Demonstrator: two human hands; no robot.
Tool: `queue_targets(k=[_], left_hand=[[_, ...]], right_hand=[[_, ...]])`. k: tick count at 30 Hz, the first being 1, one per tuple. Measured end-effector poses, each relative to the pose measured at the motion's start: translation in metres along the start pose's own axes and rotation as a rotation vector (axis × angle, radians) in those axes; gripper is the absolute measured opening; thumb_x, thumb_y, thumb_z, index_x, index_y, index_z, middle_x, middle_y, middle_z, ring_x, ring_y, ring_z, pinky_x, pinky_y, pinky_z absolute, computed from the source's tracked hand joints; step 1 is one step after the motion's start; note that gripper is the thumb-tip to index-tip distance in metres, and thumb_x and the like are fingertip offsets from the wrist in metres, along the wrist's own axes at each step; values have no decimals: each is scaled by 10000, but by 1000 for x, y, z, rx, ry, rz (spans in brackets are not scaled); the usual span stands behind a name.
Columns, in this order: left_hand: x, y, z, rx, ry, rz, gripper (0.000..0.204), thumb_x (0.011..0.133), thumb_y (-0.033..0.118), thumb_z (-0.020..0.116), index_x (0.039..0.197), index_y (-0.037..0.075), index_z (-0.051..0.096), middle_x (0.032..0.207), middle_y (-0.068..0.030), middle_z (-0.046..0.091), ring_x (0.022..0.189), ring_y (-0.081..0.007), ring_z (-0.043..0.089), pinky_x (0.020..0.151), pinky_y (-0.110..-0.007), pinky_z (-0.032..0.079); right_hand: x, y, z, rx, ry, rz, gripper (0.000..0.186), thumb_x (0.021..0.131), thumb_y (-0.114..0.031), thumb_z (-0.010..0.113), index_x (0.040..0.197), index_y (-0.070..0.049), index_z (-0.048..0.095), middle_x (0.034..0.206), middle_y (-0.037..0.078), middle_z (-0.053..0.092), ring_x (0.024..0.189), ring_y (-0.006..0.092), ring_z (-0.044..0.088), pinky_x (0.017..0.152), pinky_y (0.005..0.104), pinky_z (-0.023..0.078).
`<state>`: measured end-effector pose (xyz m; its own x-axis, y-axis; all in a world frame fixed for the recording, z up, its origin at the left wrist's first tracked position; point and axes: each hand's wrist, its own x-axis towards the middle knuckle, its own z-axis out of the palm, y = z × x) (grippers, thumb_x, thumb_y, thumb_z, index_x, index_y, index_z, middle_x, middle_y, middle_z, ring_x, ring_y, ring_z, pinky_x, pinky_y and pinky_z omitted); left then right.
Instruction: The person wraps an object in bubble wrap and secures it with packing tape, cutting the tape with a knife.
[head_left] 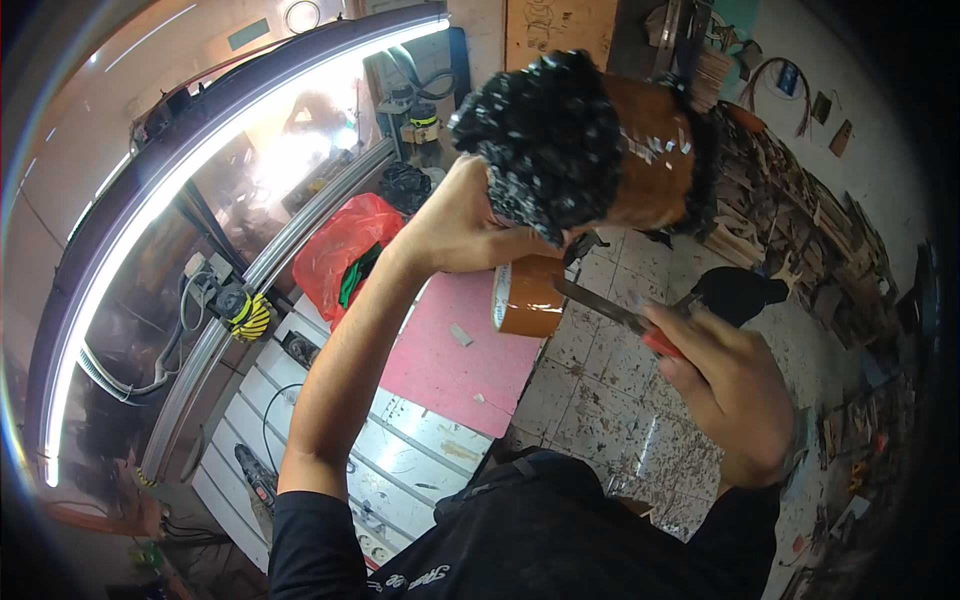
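My left hand [475,225] grips a bulky black bundle [545,140], crinkled and shiny like plastic, raised above the table. A wide band of brown packing tape [652,150] wraps around the bundle. Below my left hand hangs a roll of brown tape [532,300]; most of those fingers are hidden behind the bundle. In my right hand [725,385] is a knife with a red-orange handle [662,340]. Its narrow blade [603,306] points left, with the tip at the right edge of the roll; whether it touches the tape I cannot tell.
A slotted metal table [415,430] stands below left, with a pink sheet [455,350] on it. A red plastic bag [340,250] lies at its far side, near a machine rail. Scrap pieces [770,190] are piled at the right; debris litters the tiled floor [600,400].
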<state>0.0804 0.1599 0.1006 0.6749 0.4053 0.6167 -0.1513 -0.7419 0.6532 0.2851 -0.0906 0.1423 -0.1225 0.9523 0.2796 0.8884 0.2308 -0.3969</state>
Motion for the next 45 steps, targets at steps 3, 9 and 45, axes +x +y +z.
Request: queue_targets(k=[3,9,45], left_hand=[[0,6,-3,80,23,82,249,709,137,845,918,22,772,903,-66,771,809,-186,729,763,-326,561],[1,13,0,89,-8,112,290,731,164,853,952,7,750,978,-87,750,913,-208,697,887,-357,532],[4,13,0,-8,-8,-53,307,800,171,855,1039,13,744,1007,-90,750,944,-182,707,849,-345,556]], right_hand=[[18,-4,7,-142,-20,-14,433,993,-231,629,1393,-65,617,895,152,683,701,329,682,640,439,534],[29,1,12,-203,-37,-37,414,976,-167,633,1372,-48,634,1045,194,722,813,362,718,707,418,555],[57,82,33,-8,-9,-110,480,953,-114,663,1427,-76,598,962,156,641,823,311,651,771,417,500]])
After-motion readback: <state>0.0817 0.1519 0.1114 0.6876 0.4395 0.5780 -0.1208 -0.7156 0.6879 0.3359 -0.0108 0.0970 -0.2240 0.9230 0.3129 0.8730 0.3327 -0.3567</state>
